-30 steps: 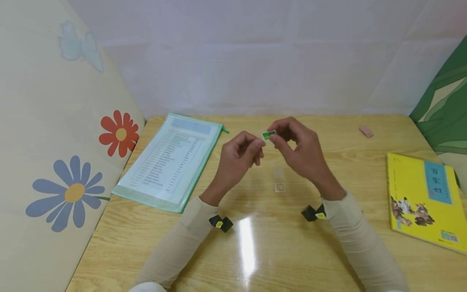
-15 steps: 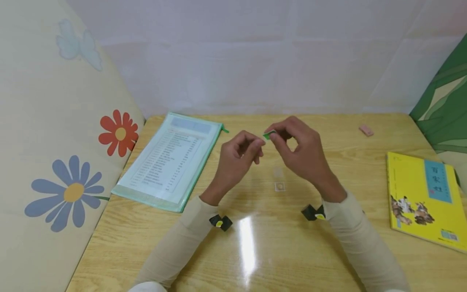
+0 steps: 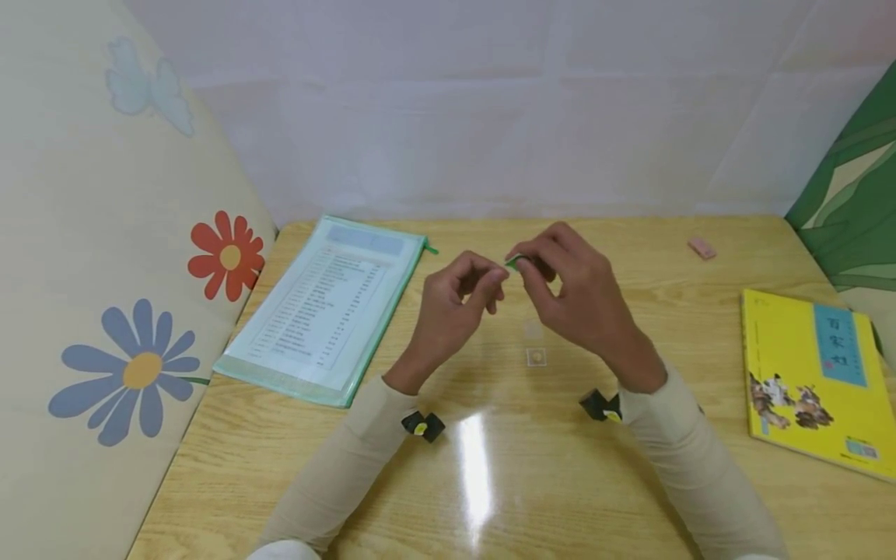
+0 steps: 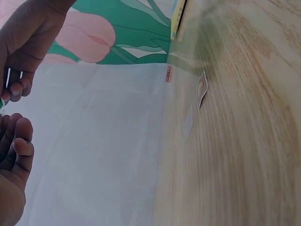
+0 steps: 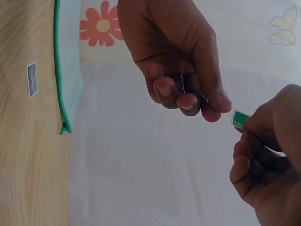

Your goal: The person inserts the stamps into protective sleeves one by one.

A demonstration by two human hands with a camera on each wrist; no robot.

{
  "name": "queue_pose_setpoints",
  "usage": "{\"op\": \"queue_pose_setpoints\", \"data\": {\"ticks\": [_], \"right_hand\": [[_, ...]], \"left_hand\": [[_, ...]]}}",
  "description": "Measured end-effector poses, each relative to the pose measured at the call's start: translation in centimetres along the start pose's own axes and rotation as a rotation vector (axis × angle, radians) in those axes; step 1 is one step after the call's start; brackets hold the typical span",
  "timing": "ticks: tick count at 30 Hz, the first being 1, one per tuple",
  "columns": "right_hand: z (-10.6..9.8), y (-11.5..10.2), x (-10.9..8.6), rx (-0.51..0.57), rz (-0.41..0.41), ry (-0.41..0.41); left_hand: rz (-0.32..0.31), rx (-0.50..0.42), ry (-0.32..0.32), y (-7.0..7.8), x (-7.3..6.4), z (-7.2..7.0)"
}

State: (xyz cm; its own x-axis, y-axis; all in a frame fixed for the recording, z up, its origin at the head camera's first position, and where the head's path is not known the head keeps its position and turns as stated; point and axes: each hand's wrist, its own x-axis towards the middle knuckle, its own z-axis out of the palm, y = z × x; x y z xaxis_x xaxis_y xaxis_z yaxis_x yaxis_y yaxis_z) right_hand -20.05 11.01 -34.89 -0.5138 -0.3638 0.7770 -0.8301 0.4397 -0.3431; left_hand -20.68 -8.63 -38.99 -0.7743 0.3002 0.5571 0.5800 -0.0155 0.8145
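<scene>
In the head view my right hand (image 3: 577,292) pinches a small green postage stamp (image 3: 514,262) between thumb and forefinger above the table. The right wrist view shows the stamp's green face and pale border (image 5: 240,119). My left hand (image 3: 455,299) is just left of it, thumb against curled forefinger, with nothing visible between them. Its fingertips are very close to the stamp's edge; whether they touch it I cannot tell. Beneath the hands, a small pale-bordered stamp-like piece (image 3: 536,357) and a fainter pale slip (image 3: 533,330) lie on the table.
A clear folder with green edging and a printed sheet (image 3: 318,311) lies at the left. To the right are a yellow book (image 3: 784,365) and, farther back, a small pink block (image 3: 701,248). A white cloth backdrop (image 3: 490,124) rises behind the table.
In my right fingers the stamp has turned and tipped, so less of its green face shows in the head view. My left hand has stayed nearly still.
</scene>
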Motion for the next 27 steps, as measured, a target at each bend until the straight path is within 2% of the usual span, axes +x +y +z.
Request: {"op": "queue_pose_setpoints", "data": {"ticks": [9,16,27], "right_hand": [[-0.1,0.1,0.0,-0.009,0.009,-0.017],[-0.5,0.2,0.0,-0.034,-0.030,-0.077],[-1.1,0.1,0.1,-0.108,-0.060,-0.152]], "left_hand": [[0.038,0.034,-0.008,-0.3,0.0,-0.1],[0.121,0.161,-0.023,-0.5,0.2,-0.2],[0.123,0.236,-0.037,-0.6,0.3,-0.2]]}}
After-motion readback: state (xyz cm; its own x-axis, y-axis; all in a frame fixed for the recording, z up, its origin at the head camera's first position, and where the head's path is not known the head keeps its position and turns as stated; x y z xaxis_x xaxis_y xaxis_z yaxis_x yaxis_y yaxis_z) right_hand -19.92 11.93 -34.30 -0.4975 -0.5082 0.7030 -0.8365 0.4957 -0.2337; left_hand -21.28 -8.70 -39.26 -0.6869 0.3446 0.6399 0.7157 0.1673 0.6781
